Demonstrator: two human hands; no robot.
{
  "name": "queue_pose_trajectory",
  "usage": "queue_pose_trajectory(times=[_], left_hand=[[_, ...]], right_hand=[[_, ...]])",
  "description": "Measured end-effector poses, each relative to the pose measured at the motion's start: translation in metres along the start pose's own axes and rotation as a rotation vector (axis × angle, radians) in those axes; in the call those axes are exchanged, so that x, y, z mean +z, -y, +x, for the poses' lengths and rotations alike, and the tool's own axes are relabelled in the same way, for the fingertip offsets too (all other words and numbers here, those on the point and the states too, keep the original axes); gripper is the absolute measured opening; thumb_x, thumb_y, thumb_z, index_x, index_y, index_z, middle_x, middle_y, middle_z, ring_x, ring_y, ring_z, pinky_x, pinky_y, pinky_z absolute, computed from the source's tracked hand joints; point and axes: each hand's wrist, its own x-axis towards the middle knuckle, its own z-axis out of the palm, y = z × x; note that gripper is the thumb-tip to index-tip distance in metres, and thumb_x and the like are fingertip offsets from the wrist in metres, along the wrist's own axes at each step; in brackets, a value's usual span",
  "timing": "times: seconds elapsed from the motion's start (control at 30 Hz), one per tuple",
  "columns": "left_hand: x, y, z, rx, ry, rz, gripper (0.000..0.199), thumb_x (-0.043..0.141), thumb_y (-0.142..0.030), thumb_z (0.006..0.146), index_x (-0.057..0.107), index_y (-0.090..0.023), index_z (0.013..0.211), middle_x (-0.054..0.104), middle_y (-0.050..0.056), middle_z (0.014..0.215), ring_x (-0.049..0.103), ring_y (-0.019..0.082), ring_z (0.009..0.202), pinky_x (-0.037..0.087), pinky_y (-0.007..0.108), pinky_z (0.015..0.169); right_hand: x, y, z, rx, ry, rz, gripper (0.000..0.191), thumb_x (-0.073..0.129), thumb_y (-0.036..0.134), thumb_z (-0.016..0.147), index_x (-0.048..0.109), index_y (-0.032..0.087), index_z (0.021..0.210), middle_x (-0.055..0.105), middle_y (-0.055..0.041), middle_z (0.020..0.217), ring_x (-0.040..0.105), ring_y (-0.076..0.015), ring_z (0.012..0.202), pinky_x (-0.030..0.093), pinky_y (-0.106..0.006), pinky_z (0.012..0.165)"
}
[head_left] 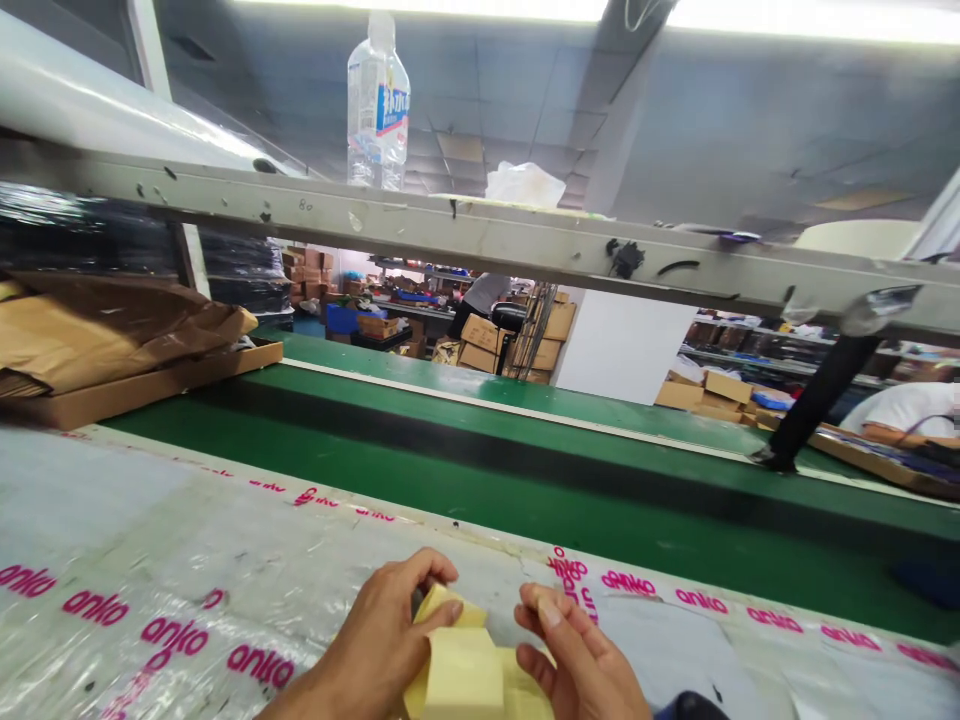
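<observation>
Pale yellow paper pieces (465, 675), looking like folded slips or a small pad, are at the bottom middle of the view. My left hand (386, 630) is closed on them, its thumb pressed over a folded yellow piece and its index finger curled behind. To the right, my right hand (577, 650) is raised just off the table with thumb and index finger pinched together. What lies in that pinch, if anything, is too small to make out. Its lower fingers curl close to the yellow paper's right edge. The lower part of the paper is cut off by the frame.
The worktable (90, 510) is covered in plastic with pink "anko" print. Beyond it runs a green conveyor belt (375, 450). A carton tray (150, 385) with brown paper sits at left. Overhead, a shelf beam (480, 230) carries a plastic bottle (379, 110). People are in the background.
</observation>
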Motion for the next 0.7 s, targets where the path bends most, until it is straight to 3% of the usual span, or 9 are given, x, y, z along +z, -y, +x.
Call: queue_pose_trajectory(times=[0.1,0.17,0.27,0.37,0.47,0.53,0.6,0.67,0.7], left_hand=[[-0.001,0.013,0.005,0.073,0.050,-0.026,0.036,0.063,-0.031,0.083,0.063,-0.020,0.118,0.069,0.003,0.096,0.064,0.025,0.087,0.044,0.030,0.079],[-0.003,0.015,0.008,0.157,0.064,0.004,0.032,0.062,-0.027,0.082,0.066,-0.020,0.113,0.070,0.004,0.100,0.064,0.026,0.092,0.045,0.030,0.084],[-0.015,0.004,0.008,0.195,0.115,0.016,0.027,0.063,-0.024,0.080,0.070,-0.019,0.106,0.070,0.004,0.105,0.064,0.027,0.098,0.047,0.029,0.085],[-0.041,-0.011,0.000,0.164,0.235,0.003,0.025,0.062,-0.024,0.085,0.072,-0.022,0.108,0.071,0.002,0.104,0.066,0.027,0.097,0.050,0.028,0.081],[-0.071,-0.015,-0.003,0.296,0.129,0.186,0.028,0.065,-0.033,0.088,0.073,-0.030,0.115,0.070,0.002,0.121,0.064,0.033,0.111,0.052,0.034,0.095],[-0.080,-0.018,0.001,0.380,0.042,0.306,0.028,0.058,-0.036,0.094,0.072,-0.033,0.118,0.067,0.002,0.128,0.063,0.032,0.116,0.051,0.036,0.100],[-0.073,-0.028,0.004,0.480,-0.018,0.383,0.028,0.051,-0.038,0.100,0.070,-0.032,0.120,0.065,0.002,0.131,0.062,0.030,0.117,0.050,0.034,0.101],[-0.051,-0.045,0.005,0.587,-0.017,0.374,0.027,0.051,-0.040,0.103,0.068,-0.031,0.122,0.062,0.003,0.133,0.061,0.027,0.119,0.047,0.033,0.105],[-0.036,-0.055,0.004,0.609,0.044,0.340,0.027,0.051,-0.037,0.104,0.066,-0.031,0.125,0.061,0.003,0.135,0.059,0.026,0.120,0.046,0.033,0.107]], right_hand=[[0.001,0.006,0.002,-0.002,0.035,0.079,0.052,0.098,0.053,0.055,0.078,0.017,0.088,0.075,-0.0089,0.101,0.068,-0.0240,0.093,0.056,-0.026,0.064],[0.002,0.011,0.004,-0.010,0.069,0.106,0.050,0.097,0.051,0.057,0.078,0.017,0.088,0.075,-0.0095,0.102,0.068,-0.0243,0.094,0.055,-0.026,0.064],[0.003,0.021,0.001,-0.010,0.114,0.118,0.049,0.096,0.052,0.059,0.078,0.017,0.089,0.075,-0.0096,0.102,0.068,-0.0236,0.092,0.053,-0.025,0.063],[-0.002,0.036,-0.010,-0.056,0.157,0.097,0.052,0.096,0.055,0.058,0.079,0.017,0.090,0.074,-0.0097,0.102,0.067,-0.0227,0.090,0.052,-0.025,0.063],[-0.023,0.059,-0.027,-0.205,0.134,0.059,0.051,0.097,0.054,0.058,0.080,0.018,0.090,0.073,-0.0083,0.097,0.065,-0.0209,0.087,0.052,-0.025,0.062],[-0.046,0.076,-0.037,-0.318,0.037,0.041,0.049,0.096,0.054,0.060,0.080,0.020,0.091,0.073,-0.0069,0.098,0.064,-0.0204,0.088,0.053,-0.025,0.063],[-0.073,0.088,-0.043,-0.399,-0.093,0.010,0.050,0.095,0.057,0.060,0.080,0.022,0.092,0.074,-0.0061,0.103,0.063,-0.0224,0.096,0.055,-0.025,0.067],[-0.097,0.093,-0.045,-0.415,-0.187,-0.022,0.053,0.096,0.060,0.055,0.080,0.023,0.090,0.074,-0.0060,0.107,0.061,-0.0260,0.108,0.057,-0.027,0.075],[-0.106,0.093,-0.045,-0.409,-0.212,-0.028,0.054,0.096,0.060,0.054,0.080,0.023,0.090,0.074,-0.0059,0.111,0.060,-0.0273,0.113,0.057,-0.028,0.079]])
